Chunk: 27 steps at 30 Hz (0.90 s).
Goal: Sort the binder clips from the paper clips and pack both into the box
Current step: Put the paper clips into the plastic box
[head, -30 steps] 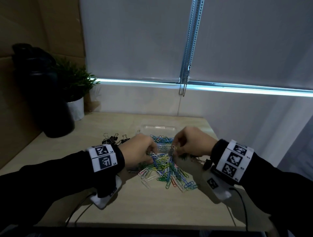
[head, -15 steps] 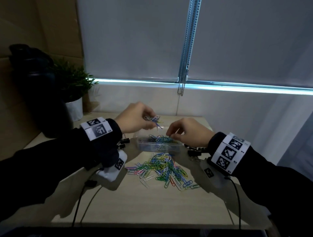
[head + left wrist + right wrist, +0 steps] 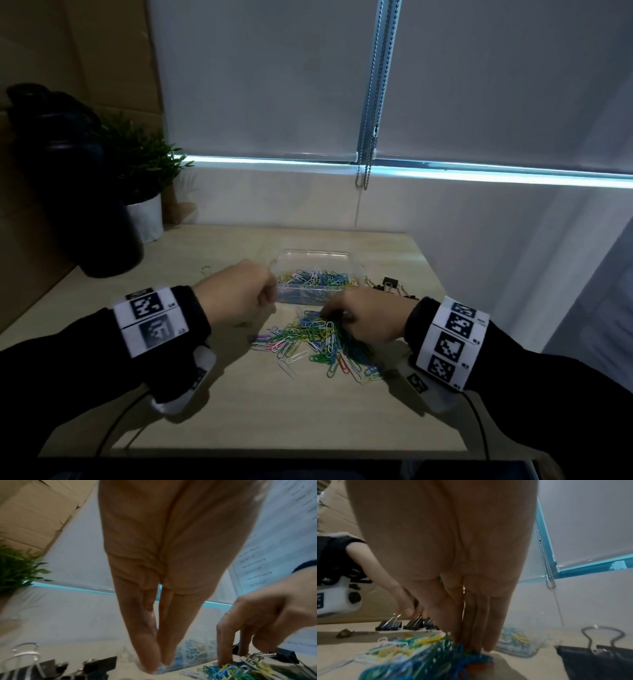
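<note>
Fingertips (image 3: 477, 639) of the right hand (image 3: 368, 323), pressed together, dig into the loose heap of coloured paper clips (image 3: 308, 337), pinching a bunch against the thumb. Fingers (image 3: 145, 642) of the left hand (image 3: 236, 296) are straight, their tips touching, with nothing visibly held, just beside the clear plastic box (image 3: 294, 298), which is part-filled with paper clips. Black binder clips (image 3: 390, 285) lie on the table (image 3: 274, 411) on either side of the box.

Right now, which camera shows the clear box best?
Head view: the clear box shows nearly whole, open, paper clips inside. Left wrist shows it blurred behind the fingers; right wrist only a blurred part.
</note>
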Available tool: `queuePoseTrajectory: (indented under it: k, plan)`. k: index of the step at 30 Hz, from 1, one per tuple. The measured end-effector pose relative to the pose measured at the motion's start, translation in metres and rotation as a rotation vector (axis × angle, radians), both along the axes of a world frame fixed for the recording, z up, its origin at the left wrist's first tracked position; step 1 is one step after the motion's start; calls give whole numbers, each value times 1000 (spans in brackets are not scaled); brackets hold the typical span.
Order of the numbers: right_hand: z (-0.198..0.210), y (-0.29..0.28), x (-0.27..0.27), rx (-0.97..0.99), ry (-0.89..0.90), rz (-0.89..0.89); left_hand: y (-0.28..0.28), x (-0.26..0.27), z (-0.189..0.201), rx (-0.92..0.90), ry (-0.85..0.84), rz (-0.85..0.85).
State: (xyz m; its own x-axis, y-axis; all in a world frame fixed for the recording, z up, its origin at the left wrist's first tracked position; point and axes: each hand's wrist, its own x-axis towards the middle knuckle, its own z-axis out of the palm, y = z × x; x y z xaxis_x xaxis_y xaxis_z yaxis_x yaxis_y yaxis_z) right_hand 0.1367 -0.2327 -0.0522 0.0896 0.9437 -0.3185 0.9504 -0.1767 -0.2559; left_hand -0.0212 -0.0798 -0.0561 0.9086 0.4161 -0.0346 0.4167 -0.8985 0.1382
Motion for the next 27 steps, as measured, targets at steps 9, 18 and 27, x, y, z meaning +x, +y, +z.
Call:
queuePoseTrajectory:
  k: [9,18,27]
  plan:
    - [-2,14,-16,-35,-53,76,15,-25,4,27,72,84]
    - [9,-19,0,32,-119,40,-33,-51,-18,-41,51,-96]
    - [-9,-64,11,-48,-105,-259,-29,-35,-15,-151,244,48]
